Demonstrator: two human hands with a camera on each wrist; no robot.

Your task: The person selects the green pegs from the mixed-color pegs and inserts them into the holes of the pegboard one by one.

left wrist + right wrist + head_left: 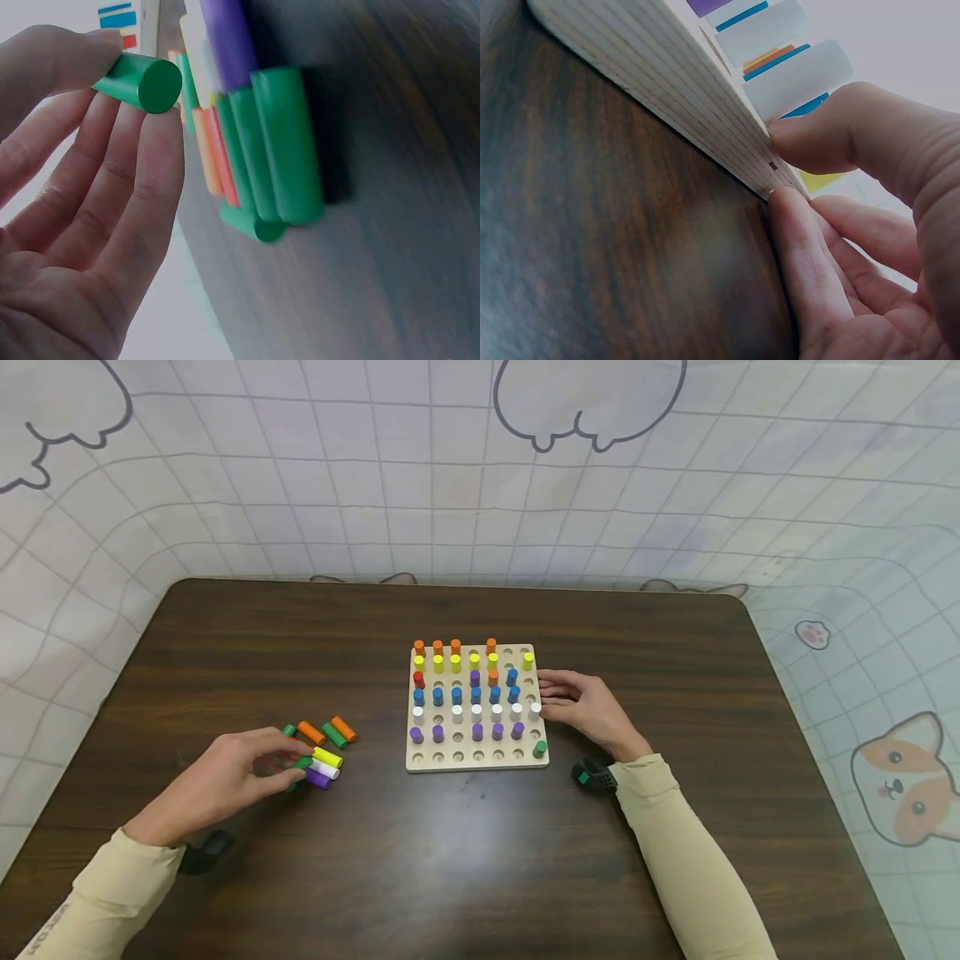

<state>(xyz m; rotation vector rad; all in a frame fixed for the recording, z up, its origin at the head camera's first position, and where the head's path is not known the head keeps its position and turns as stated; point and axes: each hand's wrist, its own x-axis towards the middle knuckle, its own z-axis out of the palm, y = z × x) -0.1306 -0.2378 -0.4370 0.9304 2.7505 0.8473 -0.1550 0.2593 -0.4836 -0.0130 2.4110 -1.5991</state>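
Observation:
My left hand (238, 768) pinches a green peg (150, 82) between thumb and fingertips, over a group of loose pegs on the table's left. Close below it lie a yellow peg (327, 757), a white peg (325, 769), a purple peg (318, 778) and several green pegs (289, 150). A square wooden pegboard (480, 761) lies mid-table, with rows of coloured pegs standing in its holes. At the board's right edge, my right hand (592, 706) rests its fingertips (791, 206) against the side, with the thumb at the top edge near a white peg (799, 79).
Two orange pegs (311, 732) and another green peg (334, 736) lie just beyond the left hand. The dark wooden table (465, 860) runs back to a pale grid-patterned cloth (465, 485). A dark wrist device (592, 776) sits below the right hand.

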